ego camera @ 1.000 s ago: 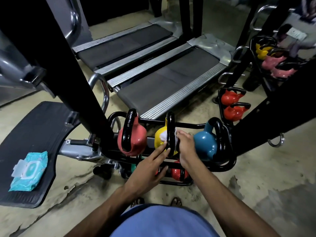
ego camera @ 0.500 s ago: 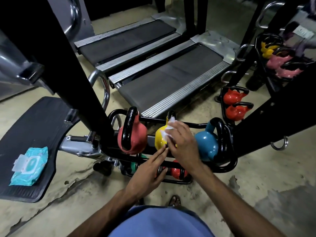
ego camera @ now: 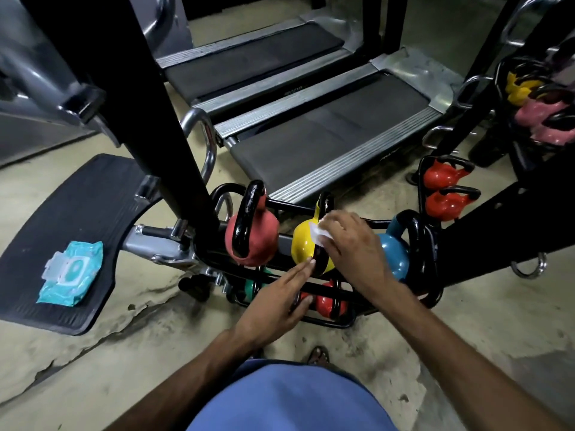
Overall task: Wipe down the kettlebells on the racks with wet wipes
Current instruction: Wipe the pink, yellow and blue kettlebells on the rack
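- Black tubular steel rack (ego camera: 435,290), upper tier: I see three kettlebells in a row, each with a black handle. A salmon-red kettlebell (ego camera: 264,241) is on the left, a yellow kettlebell (ego camera: 303,248) in the middle and a blue kettlebell (ego camera: 393,255) on the right.
- Lower tier: a bright red kettlebell (ego camera: 325,303) and a green kettlebell (ego camera: 250,286), both partly hidden by the rails.
- My right hand (ego camera: 351,244) curls over a white wet wipe (ego camera: 317,236), pressing it on the yellow kettlebell's shoulder beside the handle.
- My left hand (ego camera: 277,303) is flat with straight fingers. The fingertips touch the lower end of that handle.
- Teal wet-wipe pack (ego camera: 71,269), flip lid raised, lies on a black ribbed rubber footplate (ego camera: 77,206), well left of the rack.
- The lettering on the treadmill side rail (ego camera: 311,91) is too blurred to read.
- A thick black upright post (ego camera: 174,126) stands just beside the rack's left end. Bare concrete floor (ego camera: 482,331) lies to my right.
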{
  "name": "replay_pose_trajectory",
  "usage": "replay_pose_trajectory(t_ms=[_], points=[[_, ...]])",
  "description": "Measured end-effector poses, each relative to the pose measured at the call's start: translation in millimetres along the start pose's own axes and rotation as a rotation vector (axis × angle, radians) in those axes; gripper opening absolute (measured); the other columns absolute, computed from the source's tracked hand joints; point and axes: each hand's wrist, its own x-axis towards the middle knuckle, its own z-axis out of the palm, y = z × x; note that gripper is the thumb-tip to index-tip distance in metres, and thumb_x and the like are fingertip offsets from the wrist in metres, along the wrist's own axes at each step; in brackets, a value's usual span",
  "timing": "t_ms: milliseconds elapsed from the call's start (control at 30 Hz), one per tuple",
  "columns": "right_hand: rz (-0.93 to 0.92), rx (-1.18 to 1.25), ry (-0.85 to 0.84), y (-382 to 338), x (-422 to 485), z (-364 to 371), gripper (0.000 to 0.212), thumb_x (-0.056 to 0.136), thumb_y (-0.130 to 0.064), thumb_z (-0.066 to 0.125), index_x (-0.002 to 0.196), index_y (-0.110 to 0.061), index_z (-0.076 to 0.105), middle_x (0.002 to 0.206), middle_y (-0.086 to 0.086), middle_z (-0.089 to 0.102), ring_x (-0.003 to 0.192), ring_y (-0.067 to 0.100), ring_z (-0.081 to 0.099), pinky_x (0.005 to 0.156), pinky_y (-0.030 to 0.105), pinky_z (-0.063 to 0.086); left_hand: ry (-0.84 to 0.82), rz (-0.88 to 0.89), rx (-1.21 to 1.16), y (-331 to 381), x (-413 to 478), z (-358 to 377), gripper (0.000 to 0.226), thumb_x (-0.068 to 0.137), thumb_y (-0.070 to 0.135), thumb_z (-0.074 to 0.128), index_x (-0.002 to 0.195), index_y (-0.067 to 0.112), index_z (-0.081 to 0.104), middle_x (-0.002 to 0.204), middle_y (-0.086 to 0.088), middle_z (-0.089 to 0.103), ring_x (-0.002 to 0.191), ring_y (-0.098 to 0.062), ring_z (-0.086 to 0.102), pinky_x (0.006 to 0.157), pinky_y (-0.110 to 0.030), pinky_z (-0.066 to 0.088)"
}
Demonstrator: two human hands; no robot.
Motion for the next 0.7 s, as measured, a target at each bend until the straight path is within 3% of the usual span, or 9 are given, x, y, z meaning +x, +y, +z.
replay_pose_trajectory(t_ms=[100, 133, 233, 333, 400, 500, 633, 700], points=[[0.555, 0.434, 0.099, -17.0, -21.8, 12.5, 0.013, 0.099, -0.020, 0.063, 0.111, -0.016, 0.066, 0.105, -0.003, 0.066, 0.090, 0.011, 0.061, 0.076, 0.026, 0.048, -0.008, 0.002, 0.010, -0.2, 1.2, -1.5, 0.068, 0.105, 0.037, 0.051, 0.164, 0.029, 0.018, 0.170, 0.018, 0.017, 0.150, -0.001, 0.030, 0.120, -0.021, 0.031], [0.690, 0.587, 0.111, -24.0, -23.2, 17.6, 0.011, 0.102, -0.022, 0.059, 0.107, -0.015, 0.065, 0.096, -0.004, 0.067, 0.084, 0.009, 0.061, 0.073, 0.027, 0.047, -0.009, 0.004, 0.016, -0.2, 1.6, -2.1, 0.069, 0.105, 0.037, 0.052, 0.164, 0.028, 0.019, 0.170, 0.017, 0.018, 0.151, -0.001, 0.030, 0.120, -0.021, 0.031], [1.018, 1.112, 0.177, -30.6, -13.8, 32.7, 0.029, 0.107, -0.013, 0.045, 0.083, -0.007, 0.060, 0.073, 0.004, 0.059, 0.066, 0.009, 0.053, 0.063, 0.026, 0.044, -0.011, 0.002, 0.026, -0.5, 1.3, -4.2, 0.069, 0.104, 0.035, 0.054, 0.164, 0.027, 0.021, 0.169, 0.016, 0.020, 0.151, 0.001, 0.028, 0.120, -0.020, 0.030], [1.181, 1.372, 0.160, -17.9, 3.4, 37.3, 0.020, 0.092, -0.009, 0.052, 0.088, -0.001, 0.069, 0.086, 0.017, 0.066, 0.082, 0.025, 0.061, 0.079, 0.032, 0.047, -0.012, 0.002, 0.019, -0.6, 0.5, -5.7, 0.068, 0.104, 0.035, 0.055, 0.164, 0.027, 0.023, 0.169, 0.017, 0.021, 0.151, 0.003, 0.027, 0.119, -0.018, 0.029], [1.214, 1.380, 0.133, -12.1, 3.4, 38.0, 0.025, 0.082, -0.018, 0.057, 0.092, -0.001, 0.071, 0.092, 0.021, 0.067, 0.088, 0.031, 0.060, 0.086, 0.040, 0.046, -0.017, 0.001, 0.018, 0.6, 0.2, -5.3, 0.068, 0.105, 0.035, 0.054, 0.164, 0.027, 0.022, 0.169, 0.016, 0.021, 0.150, 0.002, 0.028, 0.119, -0.019, 0.030], [1.173, 1.222, 0.180, -23.0, -7.4, 30.1, 0.021, 0.087, -0.028, 0.063, 0.096, -0.012, 0.073, 0.096, 0.009, 0.076, 0.092, 0.029, 0.070, 0.086, 0.041, 0.053, -0.006, -0.005, 0.009, 1.9, 0.8, -1.9, 0.068, 0.105, 0.034, 0.053, 0.164, 0.025, 0.020, 0.169, 0.014, 0.021, 0.151, 0.001, 0.026, 0.122, -0.022, 0.028], [0.742, 0.590, 0.233, -38.9, -29.0, 15.4, 0.015, 0.098, -0.018, 0.065, 0.111, -0.014, 0.067, 0.102, -0.005, 0.073, 0.089, -0.002, 0.065, 0.077, 0.022, 0.052, 0.004, -0.015, -0.017, 0.5, 0.3, 2.3, 0.069, 0.103, 0.038, 0.050, 0.164, 0.024, 0.022, 0.169, 0.014, 0.021, 0.152, 0.003, 0.025, 0.121, -0.021, 0.028], [0.431, 0.366, 0.209, -32.3, -36.1, 16.2, 0.022, 0.098, -0.010, 0.065, 0.120, -0.011, 0.068, 0.123, 0.000, 0.070, 0.113, 0.004, 0.062, 0.097, 0.022, 0.050, 0.002, -0.023, -0.027, 0.7, -0.9, 2.7, 0.070, 0.101, 0.043, 0.047, 0.164, 0.024, 0.023, 0.169, 0.014, 0.021, 0.151, 0.002, 0.025, 0.120, -0.019, 0.027]])
